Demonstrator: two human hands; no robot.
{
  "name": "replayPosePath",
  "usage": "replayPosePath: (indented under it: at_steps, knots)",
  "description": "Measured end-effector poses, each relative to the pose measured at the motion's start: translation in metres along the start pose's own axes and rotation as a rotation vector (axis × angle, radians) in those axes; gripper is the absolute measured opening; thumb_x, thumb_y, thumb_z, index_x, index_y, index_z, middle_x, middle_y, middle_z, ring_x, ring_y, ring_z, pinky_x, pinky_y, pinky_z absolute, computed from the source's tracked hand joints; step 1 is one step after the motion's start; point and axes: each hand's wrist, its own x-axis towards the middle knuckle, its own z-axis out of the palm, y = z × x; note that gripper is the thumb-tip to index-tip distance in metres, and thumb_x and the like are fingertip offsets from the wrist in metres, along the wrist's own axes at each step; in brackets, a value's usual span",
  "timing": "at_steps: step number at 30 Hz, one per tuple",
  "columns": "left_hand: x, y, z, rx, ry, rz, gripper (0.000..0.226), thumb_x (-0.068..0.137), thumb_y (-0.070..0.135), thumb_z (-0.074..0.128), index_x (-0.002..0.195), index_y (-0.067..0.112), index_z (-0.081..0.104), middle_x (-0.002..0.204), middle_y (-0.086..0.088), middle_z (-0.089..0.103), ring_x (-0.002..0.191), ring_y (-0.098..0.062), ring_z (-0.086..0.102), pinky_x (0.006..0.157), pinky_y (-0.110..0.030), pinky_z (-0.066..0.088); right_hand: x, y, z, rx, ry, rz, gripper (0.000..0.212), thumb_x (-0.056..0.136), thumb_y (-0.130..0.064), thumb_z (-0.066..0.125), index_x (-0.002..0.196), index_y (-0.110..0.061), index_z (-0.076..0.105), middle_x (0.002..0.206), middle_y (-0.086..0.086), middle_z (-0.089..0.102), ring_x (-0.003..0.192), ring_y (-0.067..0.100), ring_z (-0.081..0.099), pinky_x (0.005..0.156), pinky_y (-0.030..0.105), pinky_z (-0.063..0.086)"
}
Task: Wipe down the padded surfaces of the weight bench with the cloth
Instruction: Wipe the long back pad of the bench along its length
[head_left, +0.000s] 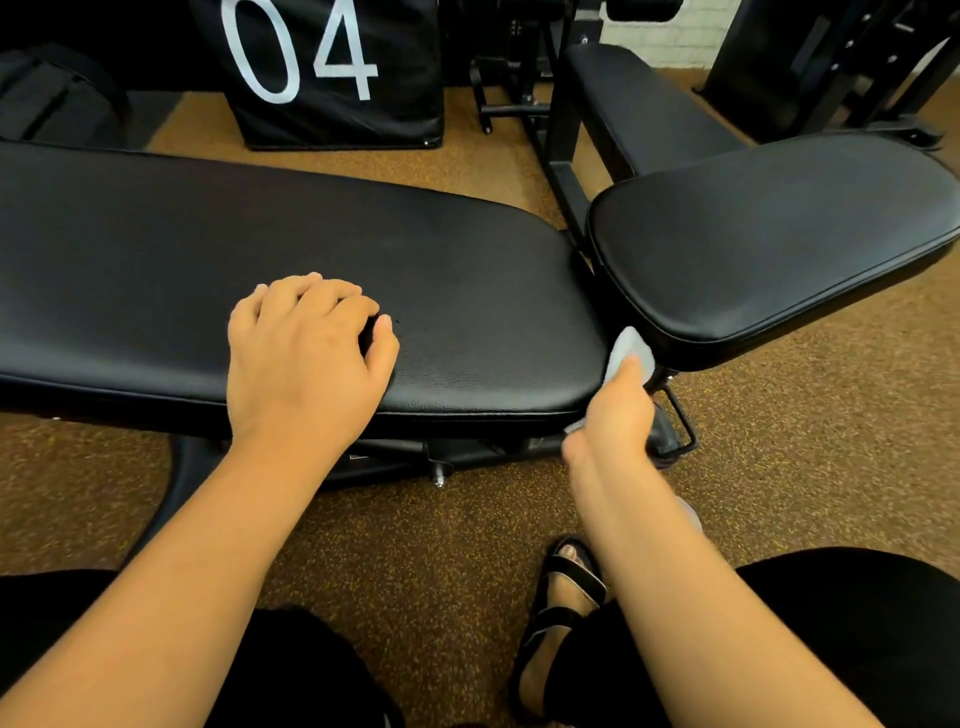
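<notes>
The black weight bench fills the view: a long back pad (218, 260) on the left and a shorter seat pad (779, 234) on the right, with a narrow gap between them. My left hand (301, 358) rests on the back pad near its front edge, fingers curled, holding nothing. My right hand (618, 410) grips a small light grey cloth (628, 351). The cloth is pressed into the gap, against the near corner of the seat pad and the end of the back pad. Most of the cloth is hidden inside my hand.
Under the gap sits the black metal bench frame with an adjustment handle (680, 426). A black padded box marked "04" (337, 78) stands behind the bench. A second black bench (639, 109) lies at the back right. My sandalled foot (561, 613) is on the speckled brown floor.
</notes>
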Motion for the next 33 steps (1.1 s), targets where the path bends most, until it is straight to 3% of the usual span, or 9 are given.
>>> replayPosePath:
  at_steps: [2, 5, 9, 13, 17, 21, 25, 29, 33]
  knots:
    - [0.0, 0.0, 0.0, -0.004, 0.005, -0.002, 0.029, 0.097, 0.036, 0.046, 0.103, 0.022, 0.071, 0.115, 0.003, 0.067, 0.124, -0.025, 0.05, 0.102, -0.049, 0.032, -0.021, 0.019, 0.002, 0.002, -0.009, 0.034, 0.047, 0.098, -0.053, 0.039, 0.123, -0.017, 0.055, 0.106, 0.001, 0.067, 0.083, 0.013, 0.065, 0.074, 0.028, 0.052]
    - [-0.001, 0.0, 0.0, -0.006, 0.006, -0.005, 0.029, 0.097, 0.037, 0.046, 0.103, 0.022, 0.071, 0.116, 0.003, 0.067, 0.123, -0.025, 0.05, 0.1, -0.048, 0.033, -0.046, 0.04, 0.006, 0.076, -0.022, 0.126, 0.06, 0.098, -0.057, 0.037, 0.141, -0.016, 0.042, 0.131, -0.001, 0.054, 0.117, 0.018, 0.053, 0.099, 0.03, 0.037]
    - [0.0, 0.0, -0.001, -0.01, 0.006, 0.001, 0.031, 0.097, 0.038, 0.045, 0.104, 0.023, 0.071, 0.116, 0.003, 0.066, 0.123, -0.025, 0.05, 0.1, -0.047, 0.033, -0.036, 0.022, 0.009, 0.128, 0.013, 0.104, 0.038, 0.1, -0.052, 0.037, 0.12, -0.021, 0.047, 0.101, -0.005, 0.056, 0.101, 0.014, 0.051, 0.099, 0.03, 0.04]
    - [-0.001, -0.001, 0.0, -0.009, 0.016, 0.009, 0.031, 0.097, 0.038, 0.044, 0.103, 0.023, 0.071, 0.114, 0.005, 0.066, 0.121, -0.024, 0.051, 0.097, -0.045, 0.033, -0.011, 0.004, 0.003, 0.146, 0.018, 0.035, 0.035, 0.099, -0.051, 0.041, 0.106, -0.022, 0.058, 0.113, -0.004, 0.065, 0.087, 0.015, 0.064, 0.092, 0.036, 0.054]
    - [0.001, 0.0, 0.0, -0.002, 0.011, 0.009, 0.031, 0.097, 0.038, 0.043, 0.102, 0.023, 0.07, 0.112, 0.006, 0.066, 0.118, -0.023, 0.051, 0.095, -0.044, 0.034, -0.01, 0.002, 0.005, 0.192, 0.036, 0.061, 0.038, 0.1, -0.047, 0.039, 0.122, -0.022, 0.057, 0.117, -0.002, 0.065, 0.089, 0.015, 0.063, 0.081, 0.029, 0.052]
    - [0.0, 0.0, 0.0, -0.001, 0.013, 0.004, 0.031, 0.097, 0.038, 0.043, 0.101, 0.024, 0.07, 0.111, 0.006, 0.066, 0.118, -0.023, 0.051, 0.094, -0.044, 0.034, -0.05, 0.022, 0.011, 0.146, 0.047, 0.167, 0.056, 0.102, -0.05, 0.031, 0.146, -0.015, 0.034, 0.143, 0.002, 0.045, 0.129, 0.021, 0.046, 0.105, 0.031, 0.031]
    - [0.0, 0.0, -0.001, -0.012, 0.008, 0.006, 0.03, 0.097, 0.038, 0.043, 0.102, 0.024, 0.07, 0.11, 0.006, 0.066, 0.118, -0.023, 0.051, 0.095, -0.043, 0.033, -0.049, 0.024, 0.016, 0.134, 0.035, 0.177, 0.053, 0.102, -0.05, 0.033, 0.143, -0.015, 0.036, 0.143, 0.003, 0.043, 0.125, 0.019, 0.044, 0.103, 0.029, 0.029]
    - [-0.001, -0.001, -0.001, -0.014, 0.009, 0.014, 0.031, 0.096, 0.039, 0.044, 0.102, 0.023, 0.07, 0.111, 0.006, 0.067, 0.117, -0.023, 0.052, 0.095, -0.044, 0.034, -0.027, 0.025, 0.008, 0.017, 0.024, -0.001, 0.045, 0.101, -0.049, 0.032, 0.134, -0.019, 0.04, 0.109, 0.002, 0.06, 0.104, 0.018, 0.056, 0.087, 0.029, 0.044]
    - [-0.001, -0.001, -0.002, -0.01, 0.002, 0.008, 0.031, 0.096, 0.04, 0.043, 0.102, 0.023, 0.069, 0.11, 0.005, 0.067, 0.115, -0.023, 0.052, 0.096, -0.044, 0.035, -0.008, 0.033, -0.009, -0.251, -0.042, -0.489, 0.047, 0.102, -0.036, 0.035, 0.145, -0.016, 0.035, 0.136, 0.001, 0.051, 0.118, 0.015, 0.053, 0.1, 0.03, 0.042]
